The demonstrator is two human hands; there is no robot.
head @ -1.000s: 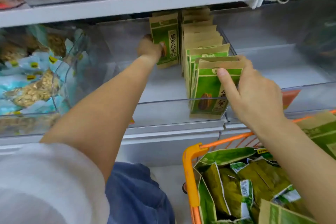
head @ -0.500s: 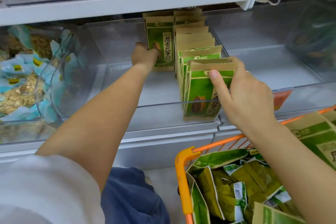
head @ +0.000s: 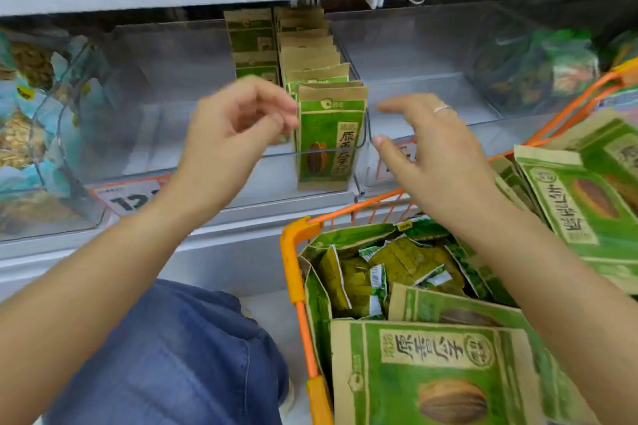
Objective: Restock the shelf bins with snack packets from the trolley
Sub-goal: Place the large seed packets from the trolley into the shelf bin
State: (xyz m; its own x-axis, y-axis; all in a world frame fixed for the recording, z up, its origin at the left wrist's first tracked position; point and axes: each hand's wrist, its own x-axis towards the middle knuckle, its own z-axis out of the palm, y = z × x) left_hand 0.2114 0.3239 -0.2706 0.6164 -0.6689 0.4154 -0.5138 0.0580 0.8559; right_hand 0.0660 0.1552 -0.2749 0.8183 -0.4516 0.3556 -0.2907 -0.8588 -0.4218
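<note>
White shelving runs across my view, with a clear bin (head: 221, 90) in the middle holding a row of green-and-tan packets (head: 329, 134) standing upright along its right wall, the front one pressed against the bin's front lip. A second, shorter row (head: 255, 45) stands further back, left of that row. A second ago my left hand was deep in the bin at that back row and my right gripped the front packet; now both have come out. My left hand (head: 234, 134) hangs just left of the front packet, fingers loosely curled and holding nothing, fingertips close to the packet's edge, though blur hides whether they touch. My right hand (head: 435, 152) hovers right of the packet, fingers spread and relaxed, a ring (head: 442, 109) on one, empty. Below the bin, the orange trolley (head: 293, 252) sits full of more green packets, some flat on top. Left of the bin, another bin (head: 31, 121) holds blue bags.
</note>
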